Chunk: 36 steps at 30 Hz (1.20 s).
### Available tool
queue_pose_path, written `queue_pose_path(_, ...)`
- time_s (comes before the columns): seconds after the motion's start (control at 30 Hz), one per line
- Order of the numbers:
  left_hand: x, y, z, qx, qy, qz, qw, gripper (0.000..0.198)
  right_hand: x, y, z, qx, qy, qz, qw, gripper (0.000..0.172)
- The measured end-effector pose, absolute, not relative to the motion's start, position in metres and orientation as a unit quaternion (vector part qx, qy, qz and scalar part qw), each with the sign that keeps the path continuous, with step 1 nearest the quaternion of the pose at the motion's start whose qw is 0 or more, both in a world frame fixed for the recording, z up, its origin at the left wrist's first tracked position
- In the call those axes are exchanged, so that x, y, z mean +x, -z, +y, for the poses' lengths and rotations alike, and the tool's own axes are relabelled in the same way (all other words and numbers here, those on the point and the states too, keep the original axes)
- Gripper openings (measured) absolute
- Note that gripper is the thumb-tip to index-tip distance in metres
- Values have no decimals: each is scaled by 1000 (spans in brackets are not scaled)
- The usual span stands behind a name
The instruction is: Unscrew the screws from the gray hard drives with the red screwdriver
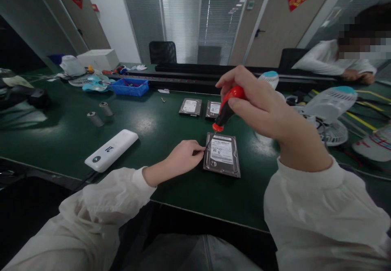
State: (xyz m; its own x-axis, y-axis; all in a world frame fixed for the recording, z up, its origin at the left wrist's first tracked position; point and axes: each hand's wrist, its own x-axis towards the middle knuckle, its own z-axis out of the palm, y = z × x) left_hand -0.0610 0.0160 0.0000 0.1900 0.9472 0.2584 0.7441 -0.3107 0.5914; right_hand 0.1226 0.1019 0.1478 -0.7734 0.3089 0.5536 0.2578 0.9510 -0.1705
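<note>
A hard drive [225, 166] lies label up on the green table in front of me. My right hand [259, 104] is wrapped round the handle of a red and black screwdriver [226, 110], held above the drive. The screwdriver slants down and left, its tip at the drive's left edge. My left hand [186, 155] is closed in a pinch at that same edge, fingertips right beside the tip. What those fingers hold, if anything, is hidden. Beyond are two more hard drives, one in full view [190, 106] and one [213, 109] partly behind the screwdriver.
A white power bank [111, 150] and two metal cylinders [95, 119] are on the left. Farther back stands a blue bin [130, 87]. White fans [328, 108] and cables are at right. Across the table a person's hands [359, 76] rest near a long black rail [189, 77].
</note>
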Motion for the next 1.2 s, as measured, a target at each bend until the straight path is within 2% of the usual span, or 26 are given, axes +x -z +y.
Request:
queue_pose_path(0.1,-61,-1,16,756,-289,564,164,27,121,-147,103,-197,22,-929,312,31)
queue_pose_path(0.17,-61,-2,15,759,-277,568,156,26,121,-147,103,-217,52,-931,287,34)
queue_pose_path(0.27,-61,-2,15,762,-266,574,140,25,125,-150,101,-202,29,-947,249,26)
queue_pose_path(0.43,-60,-2,14,767,-258,574,129,25,127,-151,102,-183,-12,-948,260,25)
queue_pose_path(0.6,-60,-4,13,769,-244,580,114,26,122,-147,104,-228,26,-938,262,41)
queue_pose_path(0.77,-60,-5,12,772,-234,581,112,26,123,-147,104,-166,-28,-947,272,30)
queue_pose_path(0.87,-59,-8,10,775,-215,585,100,28,122,-147,103,-187,5,-938,292,26)
queue_pose_path(1.0,-56,-15,7,776,-173,602,72,32,120,-148,102,-229,53,-930,282,30)
queue_pose_path(1.1,-53,-19,1,778,-135,610,57,34,121,-148,102,-199,11,-942,270,18)
queue_pose_path(1.2,-46,-21,-10,774,-102,625,31,36,122,-148,102,-155,-47,-944,289,20)
